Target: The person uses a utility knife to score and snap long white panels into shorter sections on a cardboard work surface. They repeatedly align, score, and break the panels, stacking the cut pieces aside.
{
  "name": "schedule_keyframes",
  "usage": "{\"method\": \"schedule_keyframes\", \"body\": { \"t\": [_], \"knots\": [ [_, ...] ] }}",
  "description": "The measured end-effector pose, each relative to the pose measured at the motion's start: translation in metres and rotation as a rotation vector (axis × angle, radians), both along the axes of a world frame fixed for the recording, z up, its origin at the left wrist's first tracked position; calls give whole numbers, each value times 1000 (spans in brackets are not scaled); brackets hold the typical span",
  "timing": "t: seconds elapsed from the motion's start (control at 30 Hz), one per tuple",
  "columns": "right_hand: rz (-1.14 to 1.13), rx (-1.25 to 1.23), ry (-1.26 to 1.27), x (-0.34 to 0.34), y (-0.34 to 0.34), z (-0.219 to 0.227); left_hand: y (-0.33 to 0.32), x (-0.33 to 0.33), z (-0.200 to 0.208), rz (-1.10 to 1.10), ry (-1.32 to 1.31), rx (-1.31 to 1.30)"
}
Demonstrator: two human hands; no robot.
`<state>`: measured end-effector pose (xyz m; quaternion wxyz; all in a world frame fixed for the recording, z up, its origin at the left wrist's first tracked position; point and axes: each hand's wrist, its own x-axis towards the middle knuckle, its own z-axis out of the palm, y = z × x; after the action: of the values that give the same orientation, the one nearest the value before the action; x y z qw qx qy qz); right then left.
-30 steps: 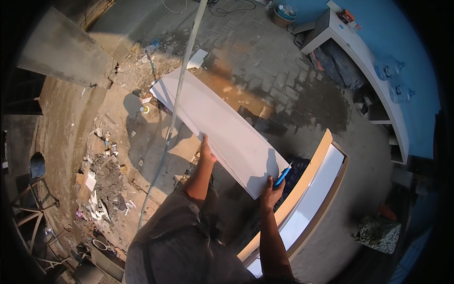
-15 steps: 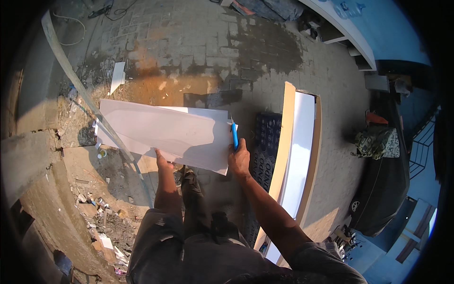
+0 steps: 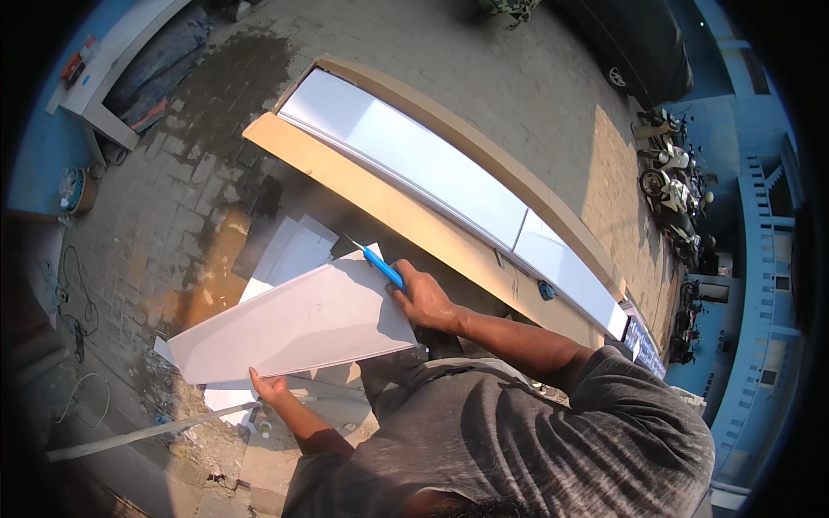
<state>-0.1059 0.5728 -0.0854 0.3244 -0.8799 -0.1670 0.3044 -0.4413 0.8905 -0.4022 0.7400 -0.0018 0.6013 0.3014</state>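
Observation:
My left hand (image 3: 270, 388) grips the lower long edge of a pale white panel (image 3: 289, 328), thumb on top and the other fingers hidden underneath. At the panel's right end, my right hand (image 3: 425, 300) is closed round a blue utility knife (image 3: 383, 267), its thin blade pointing up and left. That hand also touches the panel's edge; whether it grips the panel too, I cannot tell. The panel slants across in front of me, my right hand's shadow falling on it. More white pieces (image 3: 292, 249) show beyond it, partly covered.
A long opened cardboard box (image 3: 363, 186) holding white panels (image 3: 406, 160) stretches away on the right. A pole (image 3: 138, 441) crosses at lower left, near rubble (image 3: 207, 440). Motorcycles (image 3: 669, 186) and a dark covered vehicle (image 3: 639, 43) stand farther right. A cable (image 3: 73, 293) lies far left.
My view has turned right, so the box now runs diagonally across it. The panel has shifted away from the white pieces beneath it. Both hands keep their holds.

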Motion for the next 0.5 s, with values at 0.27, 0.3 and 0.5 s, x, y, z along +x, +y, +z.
{"method": "schedule_keyframes", "body": {
  "t": [0.27, 0.3, 0.5],
  "knots": [
    [-695, 244, -249, -3, -306, 100, -143, 274, 169, -582, -481, 301],
    [-921, 326, -71, -3, -342, 119, -179, 315, 187, -655, -478, 328],
    [-1293, 509, -218, -49, -586, 161, -472, 508, 253, -1010, -757, 166]
  ]
}}
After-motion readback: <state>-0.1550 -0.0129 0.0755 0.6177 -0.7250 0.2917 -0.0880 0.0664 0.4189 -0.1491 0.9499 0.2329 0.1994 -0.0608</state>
